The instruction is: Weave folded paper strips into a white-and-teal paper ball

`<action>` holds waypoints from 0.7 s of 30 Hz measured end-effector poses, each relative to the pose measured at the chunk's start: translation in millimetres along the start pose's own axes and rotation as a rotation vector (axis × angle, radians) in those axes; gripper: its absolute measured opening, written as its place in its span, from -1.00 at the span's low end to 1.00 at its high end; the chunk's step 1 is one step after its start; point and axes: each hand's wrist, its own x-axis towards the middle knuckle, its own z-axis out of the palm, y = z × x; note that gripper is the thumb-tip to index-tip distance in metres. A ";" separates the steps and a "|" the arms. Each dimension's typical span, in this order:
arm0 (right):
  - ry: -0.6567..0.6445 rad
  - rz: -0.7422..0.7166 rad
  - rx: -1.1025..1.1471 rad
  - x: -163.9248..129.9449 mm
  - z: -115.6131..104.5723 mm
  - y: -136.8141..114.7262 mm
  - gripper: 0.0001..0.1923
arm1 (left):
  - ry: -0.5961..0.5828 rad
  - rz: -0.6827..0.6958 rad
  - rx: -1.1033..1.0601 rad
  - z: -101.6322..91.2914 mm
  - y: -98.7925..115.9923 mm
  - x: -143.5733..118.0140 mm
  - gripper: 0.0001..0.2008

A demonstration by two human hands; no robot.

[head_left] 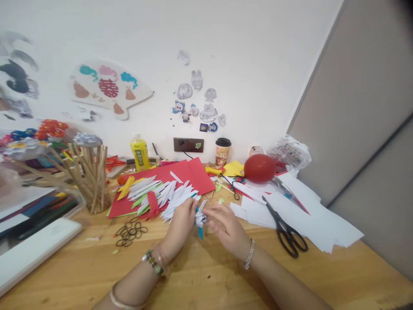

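Observation:
My left hand (180,226) and my right hand (226,226) meet over the wooden table (206,275), both pinching a small paper piece (200,219) of white and blue-green strips. Just beyond my hands lies a heap of white pointed paper strips (167,193) on red paper sheets (190,172). A few yellow and green strips (127,187) lie among them on the left.
Black scissors (285,228) rest on white paper sheets (322,224) at the right. Black rubber bands (129,232) lie left of my hands. A cup of wooden sticks (93,181), a yellow bottle (140,153), a coffee cup (222,153) and a red balloon (260,168) stand farther back.

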 end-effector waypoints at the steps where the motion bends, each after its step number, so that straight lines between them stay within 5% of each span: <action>1: 0.002 -0.019 -0.002 0.2 -0.5 -0.4 -0.68 | 0.016 -0.006 -0.019 1.3 -2.0 0.3 -0.76; 5: 0.099 -0.005 0.013 1.6 -1.1 2.7 -0.69 | 0.051 -0.014 -0.166 5.6 -5.5 0.8 -0.74; 8: 0.221 0.161 0.074 1.1 5.9 11.8 -0.57 | 0.089 -0.081 -0.329 8.1 -5.8 1.0 -0.72; 12: 0.049 0.321 0.443 -2.7 22.9 19.5 -0.53 | 0.115 -0.142 -0.419 11.1 -3.4 -2.7 -0.71; 21: -0.005 0.255 0.534 -3.8 25.5 13.6 -0.45 | 0.148 -0.069 -0.292 11.1 6.6 -15.8 -0.75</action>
